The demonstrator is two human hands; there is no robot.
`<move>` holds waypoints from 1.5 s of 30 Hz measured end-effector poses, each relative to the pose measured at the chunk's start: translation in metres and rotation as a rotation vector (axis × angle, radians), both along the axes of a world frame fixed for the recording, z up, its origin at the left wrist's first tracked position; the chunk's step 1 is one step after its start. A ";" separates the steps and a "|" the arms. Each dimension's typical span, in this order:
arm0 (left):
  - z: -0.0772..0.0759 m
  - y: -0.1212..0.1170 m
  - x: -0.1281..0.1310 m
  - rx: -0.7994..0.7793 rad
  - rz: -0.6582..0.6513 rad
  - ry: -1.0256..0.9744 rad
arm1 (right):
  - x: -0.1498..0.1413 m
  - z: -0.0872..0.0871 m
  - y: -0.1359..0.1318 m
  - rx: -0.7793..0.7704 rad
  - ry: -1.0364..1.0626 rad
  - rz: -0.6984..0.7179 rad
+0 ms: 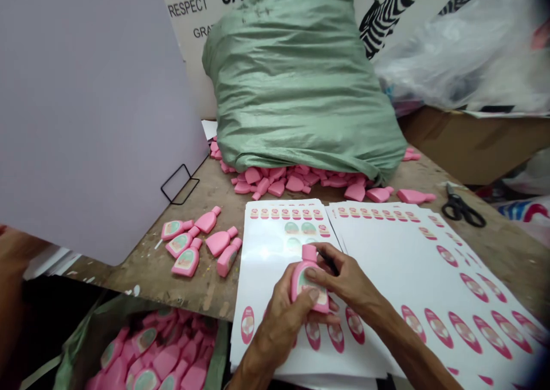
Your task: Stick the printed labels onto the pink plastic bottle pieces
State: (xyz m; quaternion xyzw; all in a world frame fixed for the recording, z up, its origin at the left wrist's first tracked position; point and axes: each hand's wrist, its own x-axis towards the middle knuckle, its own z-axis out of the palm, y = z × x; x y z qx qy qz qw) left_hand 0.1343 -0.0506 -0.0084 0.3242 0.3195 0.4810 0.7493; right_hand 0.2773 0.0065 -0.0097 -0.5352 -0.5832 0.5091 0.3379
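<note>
A small pink plastic bottle (309,253) with a pale green picture label on its front is held upright over the sticker sheets. My left hand (281,315) wraps round its lower body, thumb across the label's bottom. My right hand (344,272) grips the bottle's upper side, with its thumb pressed against the label. Something dark and thin shows between the right fingers; its kind is hidden. Beneath both hands lies a stack of white sticker sheets (262,264), printed with oval and round labels. A second stack of sheets (373,252) adjoins it on the right.
Several pink bottles (186,262) lie at left, some labelled. A big green sack (301,92) stands behind, with loose bottles (296,182) spilling under it. Black-handled scissors (464,208) lie right. A large white panel (94,103) stands left. Below the table edge, an open sack (71,355) holds labelled bottles.
</note>
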 end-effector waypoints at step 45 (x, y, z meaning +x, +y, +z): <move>0.020 -0.007 -0.030 -0.014 -0.431 0.349 | 0.052 0.058 -0.017 0.185 -0.329 0.737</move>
